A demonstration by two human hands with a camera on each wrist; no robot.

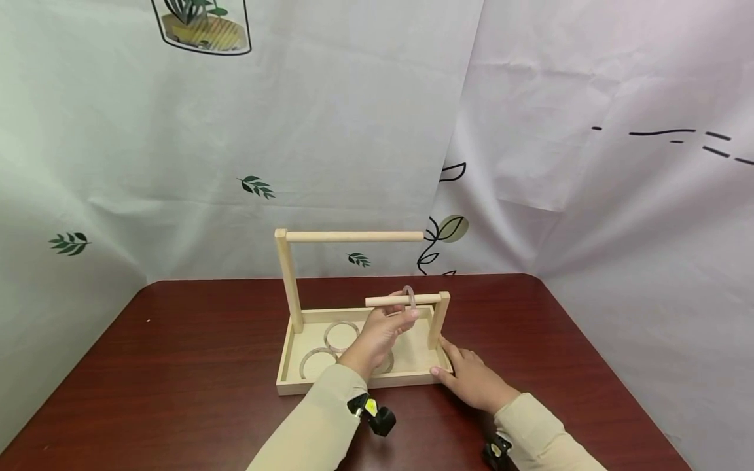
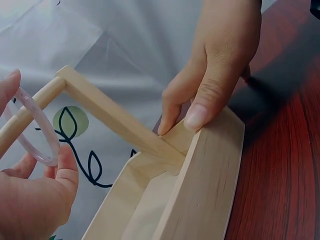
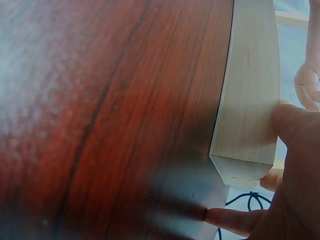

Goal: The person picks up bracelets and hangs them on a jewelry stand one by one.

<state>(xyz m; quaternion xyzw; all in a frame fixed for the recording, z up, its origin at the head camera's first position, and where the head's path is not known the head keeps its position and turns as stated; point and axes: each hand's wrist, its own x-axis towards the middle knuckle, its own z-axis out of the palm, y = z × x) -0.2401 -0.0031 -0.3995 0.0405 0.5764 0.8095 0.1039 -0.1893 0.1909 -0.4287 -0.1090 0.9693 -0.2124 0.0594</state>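
Observation:
My left hand pinches a translucent, pale pink bangle between thumb and fingers. The bangle encircles the lower peg of a light wooden stand, near that peg's upright post. The stand's base is a shallow wooden tray. At the tray's right end my right hand grips the near corner, thumb on the front wall and fingers round the end wall. Inside lie a bangle, another bangle nearer the front, and a third bangle partly hidden behind my left hand.
A taller post rises at the tray's left end and carries a longer upper peg. The stand sits on a dark red wooden table. Behind it hangs a pale cloth printed with plants.

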